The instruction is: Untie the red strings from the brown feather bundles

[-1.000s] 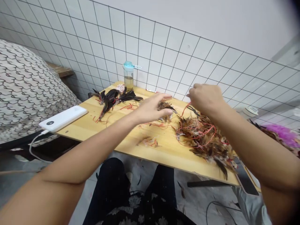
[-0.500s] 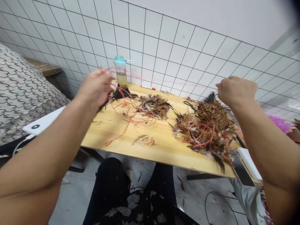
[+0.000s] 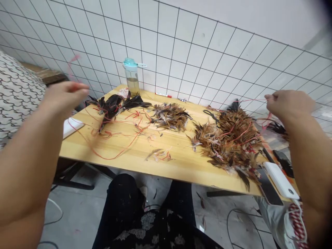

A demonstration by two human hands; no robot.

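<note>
My left hand (image 3: 64, 94) is raised over the table's left end, closed on a red thread (image 3: 103, 156) that loops down across the wooden table (image 3: 181, 162). My right hand (image 3: 287, 103) is out at the right, above the big pile of brown feathers (image 3: 230, 141), pinching a thin red thread that runs into that pile. A smaller heap of brown feathers (image 3: 169, 117) lies mid-table. A bunch of dark feathers (image 3: 114, 103) lies at the back left, tangled with red thread.
A bottle with a teal lid (image 3: 131, 76) stands at the table's back edge by the wire grid wall (image 3: 181, 45). White power banks sit at the left (image 3: 72, 125) and right (image 3: 278, 180). My dark-trousered knees (image 3: 145, 214) are under the table. A patterned cushion (image 3: 15, 100) is far left.
Both hands have spread wide apart from mid-table, the left swinging far left and up, the right moving right, drawing red thread out across the table.
</note>
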